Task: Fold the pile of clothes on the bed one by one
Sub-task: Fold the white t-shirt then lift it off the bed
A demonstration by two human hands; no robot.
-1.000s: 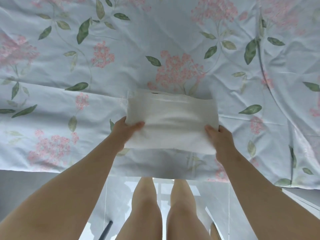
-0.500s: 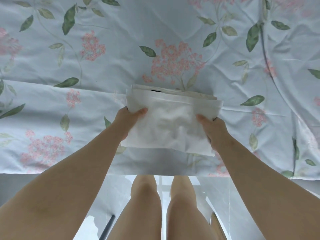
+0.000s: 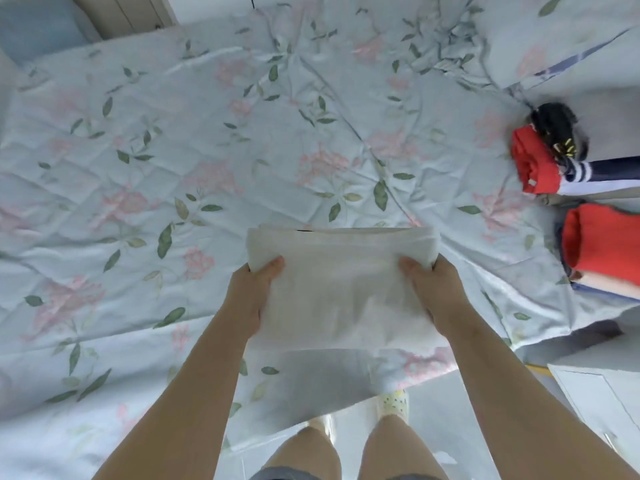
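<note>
Your view has tipped up since half a second back, so a lot more of the bed (image 3: pixel 180 140) shows now, and the white bundle (image 3: pixel 343 285) looks to have come up off the sheet a bit, though the blur makes that hard to swear to.

Closest in, you're standing at the bed's edge with a spotted slipper (image 3: pixel 393 403) peeking out under the overhanging sheet. Just above that, your left hand (image 3: pixel 254 292) grips the bundle's left side and your right hand (image 3: pixel 434 289) grips the right side, thumbs on top and the rest of the fingers tucked underneath. So both hands are clamped on it, nothing released.

The bundle is folded into a flat rectangle, long axis running left to right between your hands, its near edge out past the mattress edge.

Here's the bit that matters, I reckon: the folded stuff sits off to your right and a little farther out. The near stack (image 3: pixel 602 244), with a red piece on top, is well apart from your right hand, and that hand is clearly the closer one. Beyond it lies a far stack (image 3: pixel 535 164), also with red showing, with a black item (image 3: pixel 554 128) touching its far side; I can't tell if that one is folded.

My guess is this piece is finished and wants carrying rightward, kept level so the layers don't slide open.
</note>
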